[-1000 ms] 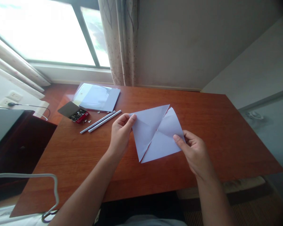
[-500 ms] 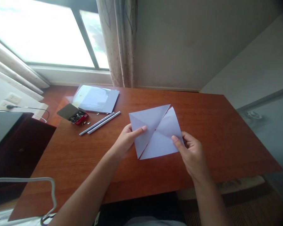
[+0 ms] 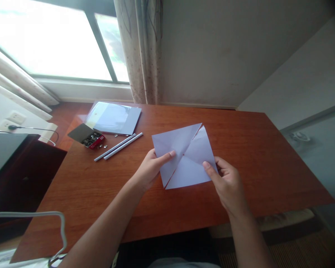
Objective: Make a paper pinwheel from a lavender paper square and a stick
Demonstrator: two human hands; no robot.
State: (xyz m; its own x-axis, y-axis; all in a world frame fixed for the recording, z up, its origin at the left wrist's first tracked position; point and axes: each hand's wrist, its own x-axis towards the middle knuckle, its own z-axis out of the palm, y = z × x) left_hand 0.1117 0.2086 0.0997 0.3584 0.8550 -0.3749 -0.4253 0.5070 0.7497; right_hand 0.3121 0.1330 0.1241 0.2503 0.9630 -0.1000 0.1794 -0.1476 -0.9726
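Note:
A pale lilac square of paper (image 3: 184, 149), cut along its diagonals toward the middle, hangs tilted just above the brown wooden desk (image 3: 262, 163). My left hand (image 3: 152, 167) pinches its left flap, thumb on top reaching toward the centre. My right hand (image 3: 226, 182) pinches the right corner, thumb on the sheet and fingers curled behind.
Two thin white sticks (image 3: 118, 146) lie left of the paper. Beyond them are an open small box of metal pins (image 3: 88, 137), a few loose pins, and a stack of lilac sheets (image 3: 114, 117). A window and curtain stand behind the desk. A dark cabinet (image 3: 16, 163) sits at left.
My left hand slid from the paper's upper-left corner down and inward along the left flap, its thumb now near the centre. The right hand kept its hold.

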